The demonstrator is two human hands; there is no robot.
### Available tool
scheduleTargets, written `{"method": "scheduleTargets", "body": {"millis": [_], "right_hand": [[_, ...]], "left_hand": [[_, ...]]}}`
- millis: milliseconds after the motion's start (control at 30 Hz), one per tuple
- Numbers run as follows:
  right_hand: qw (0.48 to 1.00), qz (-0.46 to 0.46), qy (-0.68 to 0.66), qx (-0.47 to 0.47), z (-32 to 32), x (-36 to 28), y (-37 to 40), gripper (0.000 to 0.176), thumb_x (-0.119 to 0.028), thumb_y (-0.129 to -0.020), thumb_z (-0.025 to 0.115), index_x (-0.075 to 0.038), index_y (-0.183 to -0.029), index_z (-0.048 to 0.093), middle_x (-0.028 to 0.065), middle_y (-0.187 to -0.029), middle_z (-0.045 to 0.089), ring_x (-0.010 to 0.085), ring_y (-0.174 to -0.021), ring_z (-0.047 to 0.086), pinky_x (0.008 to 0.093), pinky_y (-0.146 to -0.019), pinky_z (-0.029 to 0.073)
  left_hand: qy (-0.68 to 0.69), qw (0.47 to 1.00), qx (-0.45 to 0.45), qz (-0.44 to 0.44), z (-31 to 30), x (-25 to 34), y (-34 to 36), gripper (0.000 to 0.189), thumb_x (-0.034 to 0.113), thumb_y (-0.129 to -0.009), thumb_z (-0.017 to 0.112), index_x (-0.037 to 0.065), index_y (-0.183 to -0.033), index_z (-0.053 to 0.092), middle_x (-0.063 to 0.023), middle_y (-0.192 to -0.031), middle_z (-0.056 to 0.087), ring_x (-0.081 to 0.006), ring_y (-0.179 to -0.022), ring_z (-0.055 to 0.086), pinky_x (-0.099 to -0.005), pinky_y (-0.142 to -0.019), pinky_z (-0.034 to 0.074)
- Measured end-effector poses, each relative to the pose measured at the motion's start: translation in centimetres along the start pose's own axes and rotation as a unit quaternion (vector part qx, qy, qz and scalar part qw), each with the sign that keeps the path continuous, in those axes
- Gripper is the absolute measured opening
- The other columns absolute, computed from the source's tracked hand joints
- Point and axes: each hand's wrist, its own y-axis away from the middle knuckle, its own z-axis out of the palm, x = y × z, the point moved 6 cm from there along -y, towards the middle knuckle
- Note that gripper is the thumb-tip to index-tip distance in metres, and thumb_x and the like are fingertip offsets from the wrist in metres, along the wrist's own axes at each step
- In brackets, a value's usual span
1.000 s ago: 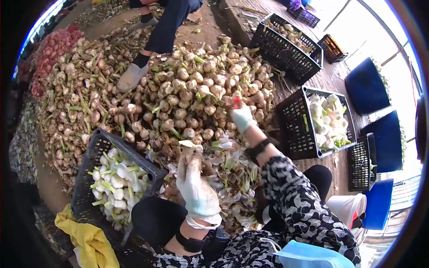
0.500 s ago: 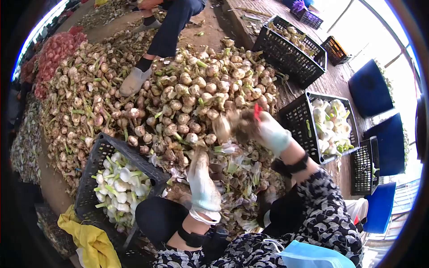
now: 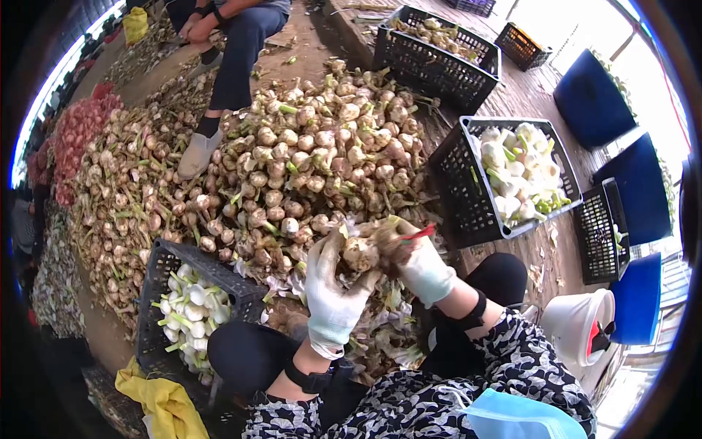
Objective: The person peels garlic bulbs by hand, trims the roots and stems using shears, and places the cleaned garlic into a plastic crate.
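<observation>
My left hand [image 3: 335, 296], in a white glove, is closed around a soil-stained garlic bulb [image 3: 360, 254] with thumb and fingers at its sides. Close against the bulb's right side is my right hand [image 3: 426, 272], also gloved and closed. A narrow red object [image 3: 417, 234] sticks out of it; its kind is hidden, and the brownish area at the fingertips is blurred. Beyond both hands rises a large pile of untrimmed garlic [image 3: 314, 154]. Loose peelings [image 3: 384, 344] lie below them, between my knees.
Trimmed white garlic fills a black crate [image 3: 468, 179] on the right and another crate [image 3: 157, 333] on the left. A third crate [image 3: 431, 73] stands behind. Blue tubs [image 3: 592, 95] and a white bucket [image 3: 567, 322] are at right. Another person's shoe [image 3: 199, 155] rests by the pile.
My left hand has come up from the pile and now holds a garlic bulb. My right hand has moved in beside it. The view has shifted.
</observation>
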Motion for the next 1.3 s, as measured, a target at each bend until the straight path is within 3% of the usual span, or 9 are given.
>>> {"method": "scheduleTargets", "body": {"millis": [600,767,867,933,1000,1133,1200,1267,1300], "right_hand": [[0.987,0.128,-0.087,-0.053,-1.0,-1.0,0.6,0.016,-0.011,-0.078,0.065,-0.001,-0.09,0.062,-0.0017,-0.079,0.061,0.0037,-0.067,0.05,0.0221,-0.06,0.043],[0.991,0.096,-0.088,-0.028,-0.6,-0.7,0.6,0.018,-0.004,-0.077,0.062,0.0,-0.094,0.059,0.0005,-0.076,0.061,0.0058,-0.07,0.053,0.0228,-0.06,0.044],[0.996,-0.057,0.064,0.004,-0.4,-0.7,0.2,0.022,0.006,-0.074,0.056,0.001,-0.096,0.058,0.0037,-0.075,0.061,0.0076,-0.074,0.056,0.0235,-0.065,0.046],[0.964,-0.215,0.155,0.005,-0.2,-1.6,0.3,0.028,0.011,-0.077,0.043,0.0,-0.098,0.059,0.0003,-0.08,0.06,0.0035,-0.075,0.052,0.0201,-0.064,0.043],[0.997,0.029,0.041,-0.066,-1.0,1.7,-0.3,0.027,0.01,-0.079,0.048,-0.002,-0.101,0.057,0.002,-0.089,0.06,0.0099,-0.081,0.056,0.0228,-0.071,0.046],[0.981,-0.126,0.144,-0.019,-1.4,0.2,-0.6,0.023,0.002,-0.079,0.059,-0.001,-0.102,0.057,0.0042,-0.094,0.061,0.0122,-0.083,0.059,0.0274,-0.073,0.048],[0.966,-0.168,0.194,0.017,-1.4,-1.5,-0.1,0.023,-0.002,-0.079,0.063,-0.001,-0.101,0.057,0.0051,-0.094,0.062,0.0124,-0.083,0.059,0.0285,-0.073,0.048],[0.95,-0.214,0.222,-0.053,-0.7,-4.2,0.6,0.023,-0.004,-0.076,0.063,-0.002,-0.098,0.061,0.0122,-0.094,0.063,0.0254,-0.089,0.062,0.0302,-0.077,0.048],[0.953,-0.165,0.237,-0.096,-0.8,-4.5,0.6,0.019,-0.002,-0.079,0.059,-0.001,-0.098,0.06,0.0086,-0.089,0.064,0.0204,-0.085,0.063,0.029,-0.077,0.048]], "left_hand": [[-0.06,0.996,-0.029,0.06,1.2,0.5,-0.4,0.065,0.015,-0.065,0.079,0.0,-0.122,0.051,-0.015,-0.109,0.05,-0.0283,-0.096,0.052,-0.0359,-0.086,0.043],[0.148,0.976,0.0,-0.159,1.6,-2.0,0.2,0.05,0.03,-0.083,0.065,-0.004,-0.118,0.051,-0.0122,-0.101,0.058,-0.0228,-0.091,0.056,-0.0307,-0.083,0.045],[0.497,0.779,0.037,-0.38,3.5,-4.8,1.5,0.037,0.036,-0.092,0.051,0.003,-0.104,0.059,-0.0051,-0.086,0.062,-0.0141,-0.074,0.06,-0.0268,-0.065,0.05],[0.489,0.766,0.015,-0.416,3.5,-5.1,1.6,0.039,0.041,-0.092,0.049,0.004,-0.099,0.06,-0.0035,-0.085,0.062,-0.0128,-0.074,0.06,-0.0261,-0.063,0.049],[0.392,0.824,-0.012,-0.409,2.7,-4.9,1.3,0.039,0.041,-0.093,0.047,0.004,-0.096,0.061,-0.003,-0.083,0.062,-0.0125,-0.077,0.06,-0.0261,-0.067,0.049],[0.131,0.973,0.014,-0.189,2.4,-7.6,1.8,0.05,0.031,-0.089,0.058,-0.004,-0.123,0.046,-0.0134,-0.1,0.057,-0.0213,-0.095,0.057,-0.0317,-0.085,0.045],[0.041,0.992,0.0,-0.116,2.1,-3.7,0.5,0.062,0.012,-0.079,0.069,-0.01,-0.128,0.038,-0.016,-0.113,0.054,-0.023,-0.105,0.054,-0.032,-0.093,0.043],[0.248,0.929,-0.054,-0.269,1.9,-3.4,0.4,0.065,0.009,-0.077,0.071,-0.01,-0.129,0.037,-0.0147,-0.115,0.055,-0.0201,-0.105,0.054,-0.0302,-0.092,0.044],[0.326,0.885,-0.083,-0.32,1.7,-2.8,0.4,0.071,0.015,-0.076,0.074,-0.009,-0.131,0.035,-0.0133,-0.113,0.056,-0.0191,-0.101,0.056,-0.0287,-0.088,0.047]]}}
